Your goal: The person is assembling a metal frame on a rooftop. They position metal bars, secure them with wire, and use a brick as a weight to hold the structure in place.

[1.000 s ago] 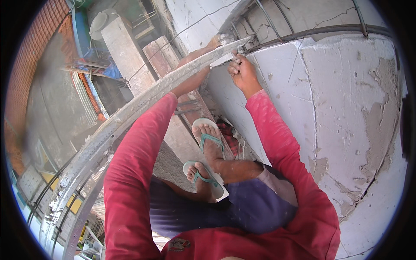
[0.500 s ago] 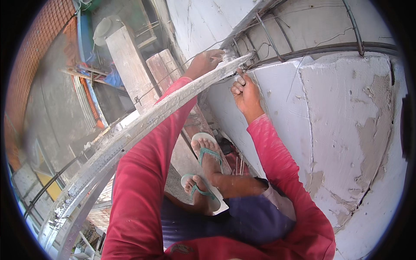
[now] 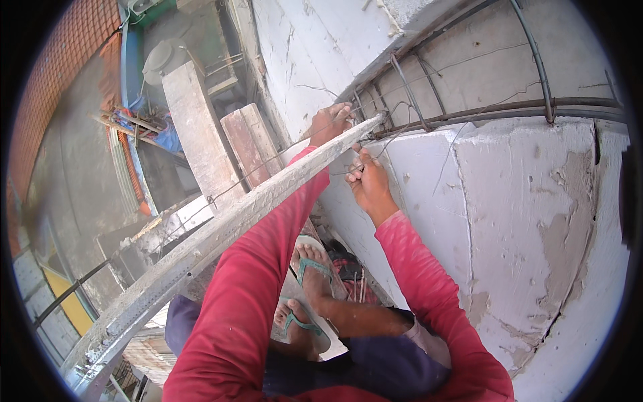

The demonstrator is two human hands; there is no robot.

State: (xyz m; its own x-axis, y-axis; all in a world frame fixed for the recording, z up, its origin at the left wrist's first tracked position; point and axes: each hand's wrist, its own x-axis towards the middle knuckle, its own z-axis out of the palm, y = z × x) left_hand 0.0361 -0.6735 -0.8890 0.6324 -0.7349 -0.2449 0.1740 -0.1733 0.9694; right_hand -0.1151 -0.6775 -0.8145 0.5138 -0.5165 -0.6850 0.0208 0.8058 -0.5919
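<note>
A long, plaster-crusted bar [image 3: 234, 208] slants from the lower left across my left sleeve, its far end close to the steel reinforcing bars [image 3: 408, 90] in a wall gap. Just behind that end, my left hand [image 3: 331, 123] has its fingers bent together beside the bars. The bar partly hides these fingers, so what they grip cannot be made out. Below the bar's tip, my right hand [image 3: 372, 186] is closed, with thumb and fingers pinching a thin tie wire [image 3: 384, 149]. This wire loops up toward the reinforcing bars.
White wall blocks [image 3: 522, 194] with flaking patches stand at right. My sandalled feet [image 3: 309, 295] are on a narrow dusty ledge. Wooden planks [image 3: 201, 127] lie to the left, above a lower yard with an orange net [image 3: 67, 80]. A dark cable [image 3: 74, 288] crosses at lower left.
The view has shifted, showing more of the wall gap. My right hand has come away from the bar's tip, fingers curling in. My left hand remains behind the bar's far end.
</note>
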